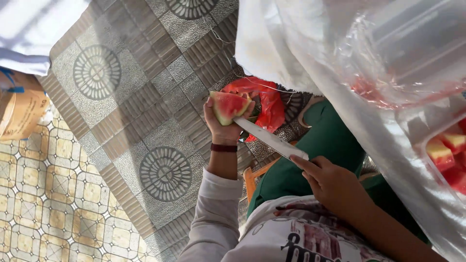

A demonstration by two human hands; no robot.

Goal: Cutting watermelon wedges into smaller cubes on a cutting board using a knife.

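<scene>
Gripped at mid-frame by the curled fingers of the left hand, a watermelon wedge is steadied for cutting, while a knife is held closed-fisted by the right hand, its blade laid against the rind.

Patterned tile floor, grey with round medallions, left and centre. Yellow-cream tiled section, near left. Brown cardboard box, far left edge. Red plastic bag, centre. Clear plastic sheeting, right. Cut watermelon chunks in clear container, right edge. Green garment, centre right.
</scene>
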